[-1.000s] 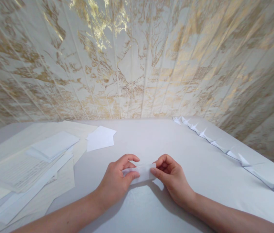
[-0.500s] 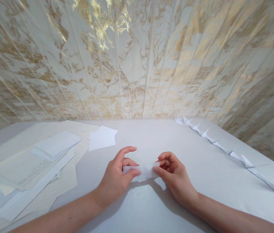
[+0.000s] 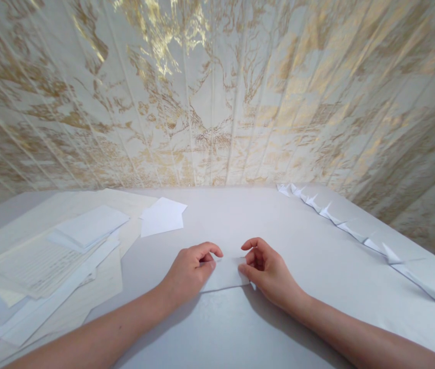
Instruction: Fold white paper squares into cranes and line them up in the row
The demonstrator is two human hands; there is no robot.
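A small folded piece of white paper (image 3: 227, 274) is between my hands, just over the tabletop at the middle front. My left hand (image 3: 193, 269) pinches its left end, thumb on the near face and fingers curled behind. At the right end, my right hand (image 3: 265, 266) grips the paper between thumb and bent fingers, its index finger arched above. The fingertips behind the paper are partly hidden.
Papers lie piled on the left, with a printed sheet (image 3: 35, 264) and a folded white sheet (image 3: 92, 225) on top. White squares (image 3: 162, 218) lie behind my left hand. Folded paper pieces (image 3: 327, 212) line the right edge of the white table (image 3: 221, 338), before a gold-patterned curtain (image 3: 210, 102).
The paper has tipped so more of its broad face shows, its lower edge slightly lower. My left index finger has come down from its raised position and curled closer to the paper.
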